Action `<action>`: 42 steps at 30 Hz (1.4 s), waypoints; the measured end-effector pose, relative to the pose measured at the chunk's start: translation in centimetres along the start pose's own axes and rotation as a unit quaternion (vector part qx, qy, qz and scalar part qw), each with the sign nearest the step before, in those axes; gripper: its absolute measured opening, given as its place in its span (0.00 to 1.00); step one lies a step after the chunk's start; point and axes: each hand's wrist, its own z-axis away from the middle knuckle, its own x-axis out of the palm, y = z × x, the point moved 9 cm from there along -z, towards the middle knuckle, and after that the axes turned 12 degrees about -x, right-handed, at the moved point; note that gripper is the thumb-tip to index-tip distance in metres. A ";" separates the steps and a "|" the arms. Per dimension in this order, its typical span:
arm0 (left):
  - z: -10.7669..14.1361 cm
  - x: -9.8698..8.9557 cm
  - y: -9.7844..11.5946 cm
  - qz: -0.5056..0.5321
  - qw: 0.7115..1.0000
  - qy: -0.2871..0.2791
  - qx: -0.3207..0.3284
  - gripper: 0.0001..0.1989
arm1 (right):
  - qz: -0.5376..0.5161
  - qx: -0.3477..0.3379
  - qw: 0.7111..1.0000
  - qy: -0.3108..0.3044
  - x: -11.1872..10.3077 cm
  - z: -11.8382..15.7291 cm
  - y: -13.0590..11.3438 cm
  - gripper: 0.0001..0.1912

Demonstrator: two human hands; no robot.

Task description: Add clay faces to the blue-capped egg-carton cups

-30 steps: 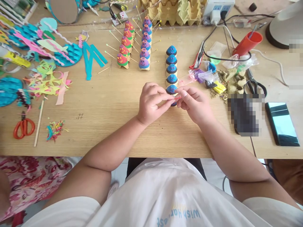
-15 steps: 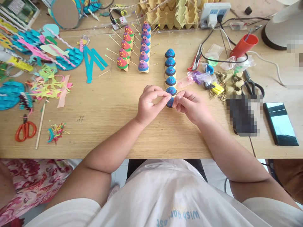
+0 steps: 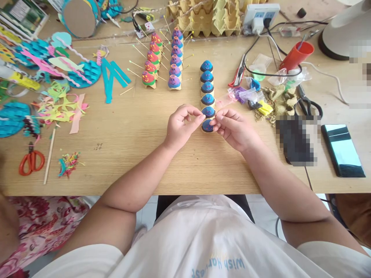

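Observation:
A row of several blue domes (image 3: 207, 87) with dark rims and small faces runs away from me on the wooden table. Both hands are at its near end. My left hand (image 3: 184, 123) is on the left side, thumb and forefinger pinched beside the second-nearest dome; anything between the tips is too small to name. My right hand (image 3: 232, 127) is on the right side, its fingertips pinched close to the nearest dome, and what they hold cannot be made out. Farther left stand a red and green row (image 3: 150, 67) and a purple row (image 3: 174, 70), both with thin pins sticking out.
Paper scraps (image 3: 62, 106) and orange-handled scissors (image 3: 31, 162) lie at left. On the right are a red cup (image 3: 297, 56), a box cutter (image 3: 239, 73), clay packets (image 3: 265, 108), black scissors (image 3: 311, 104) and a phone (image 3: 343, 150). A person in a floral garment (image 3: 43, 227) is at lower left.
My left fingertips have drawn slightly left, away from my right hand, and the gap between my hands is wider. The nearest dome shows more fully. The whole view has shifted a little.

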 end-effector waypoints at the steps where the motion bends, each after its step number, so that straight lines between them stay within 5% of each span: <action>1: 0.0 0.0 0.0 -0.001 1.000 0.001 0.000 0.22 | -0.004 0.002 1.000 0.002 0.0 0.0 0.0 0.17; 14: -0.2 0.1 -1.0 0.040 0.998 -0.006 -0.045 0.19 | -0.056 0.010 0.998 0.021 -0.7 -0.4 -0.1 0.14; 19: -0.3 0.3 -2.0 0.096 0.990 -0.010 -0.103 0.21 | -0.097 0.057 0.990 0.081 -1.2 -0.3 -0.1 0.12; 26: -0.2 0.7 -2.3 0.115 0.984 -0.029 -0.131 0.11 | -0.096 0.078 0.979 0.162 -3.4 -0.5 0.0 0.23; 34: -0.5 0.8 -3.7 0.114 0.979 -0.021 -0.165 0.13 | 0.090 0.016 0.985 0.145 -4.6 -1.1 -0.8 0.18; 42: -0.7 1.0 -3.9 0.137 0.973 -0.024 -0.182 0.17 | -0.003 0.015 0.994 0.109 -4.0 -1.2 -0.9 0.30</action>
